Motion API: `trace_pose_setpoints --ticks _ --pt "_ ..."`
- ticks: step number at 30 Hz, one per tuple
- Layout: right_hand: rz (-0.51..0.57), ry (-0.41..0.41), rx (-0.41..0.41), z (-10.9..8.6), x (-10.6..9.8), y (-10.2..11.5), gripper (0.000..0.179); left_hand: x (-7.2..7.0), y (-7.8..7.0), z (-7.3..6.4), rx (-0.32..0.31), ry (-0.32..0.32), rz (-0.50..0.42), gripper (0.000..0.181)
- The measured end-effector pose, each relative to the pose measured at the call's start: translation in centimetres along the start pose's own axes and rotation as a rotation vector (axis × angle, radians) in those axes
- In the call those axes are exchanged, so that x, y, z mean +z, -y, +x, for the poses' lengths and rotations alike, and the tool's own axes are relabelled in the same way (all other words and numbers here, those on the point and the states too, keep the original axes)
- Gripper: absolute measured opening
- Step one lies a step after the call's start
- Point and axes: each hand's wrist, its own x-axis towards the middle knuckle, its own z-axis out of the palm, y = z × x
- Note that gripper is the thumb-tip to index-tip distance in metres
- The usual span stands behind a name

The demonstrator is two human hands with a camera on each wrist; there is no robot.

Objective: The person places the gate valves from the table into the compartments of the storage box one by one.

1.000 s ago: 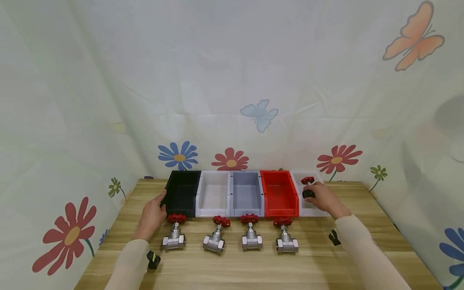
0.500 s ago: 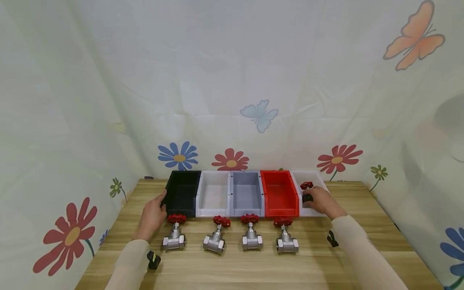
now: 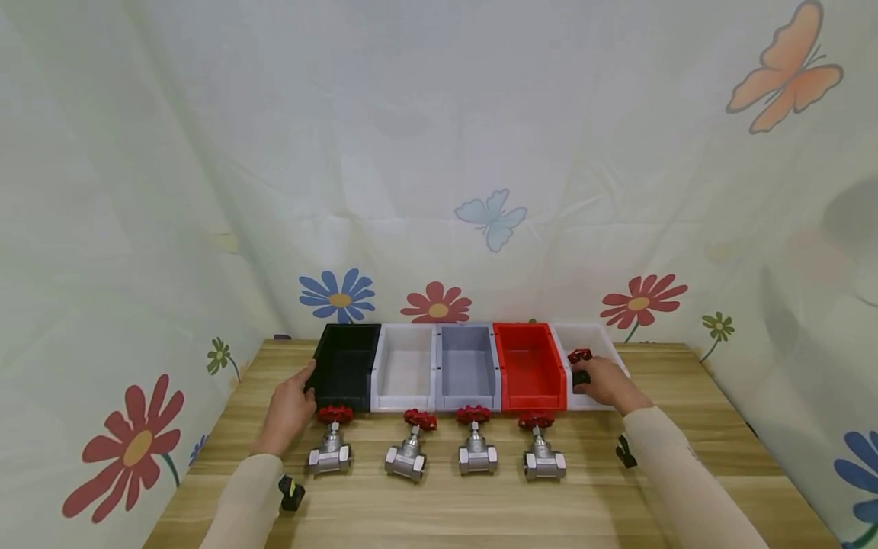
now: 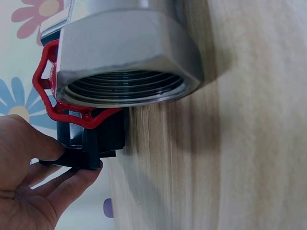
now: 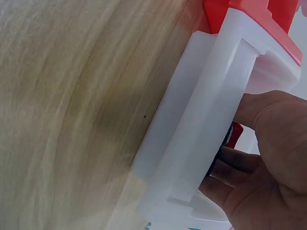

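In the head view my right hand (image 3: 607, 381) is inside the right-hand white bin (image 3: 613, 341), its fingers around a gate valve with a red handwheel (image 3: 580, 355). A dark end of this valve faces me; fingers and bin front hide most of its body. The right wrist view shows the thumb and curled fingers of that hand (image 5: 273, 158) reaching over the bin's front lip (image 5: 206, 115). At the far left, my left hand (image 3: 288, 408) pinches the side of the black bin (image 3: 346, 374) between thumb and fingers, as the left wrist view shows.
Between the outer bins stand a white bin (image 3: 405, 400), a grey bin (image 3: 468, 402) and a red bin (image 3: 533, 402), side by side. Several similar valves, one a silver valve (image 3: 329, 456), lie in a row before them on the wooden table (image 3: 439, 518). A patterned curtain (image 3: 384, 152) hangs behind.
My right hand has lowered the valve deeper into the right-hand white bin and come slightly left. The left hand keeps its place at the black bin.
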Motion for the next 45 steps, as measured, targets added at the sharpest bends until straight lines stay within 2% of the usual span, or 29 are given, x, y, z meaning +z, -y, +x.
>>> trace_pose_setpoints --ticks 13,22,30,33,38,45 --pt "0.016 0.001 -0.013 0.4 0.7 -0.7 0.031 0.2 0.2 0.0 0.008 -0.014 -0.005 0.055" --pt "0.043 0.041 0.026 0.3 0.7 -0.7 0.029 0.4 0.3 0.0 0.003 -0.021 -0.007 0.056" --pt "0.014 -0.011 0.002 0.1 0.2 -0.4 0.031 0.5 0.5 0.0 0.021 -0.059 -0.005 0.054" --pt "0.031 -0.019 0.019 0.0 -0.2 -0.2 0.032 0.6 0.5 0.0 0.027 -0.066 -0.007 0.054" --pt "0.046 -0.026 0.041 -0.5 -1.0 0.3 0.035 0.6 0.4 0.0 0.016 -0.048 -0.009 0.054" --pt "0.05 -0.076 0.012 -1.3 -1.8 1.0 0.037 0.5 0.2 0.1 0.008 -0.036 -0.007 0.055"
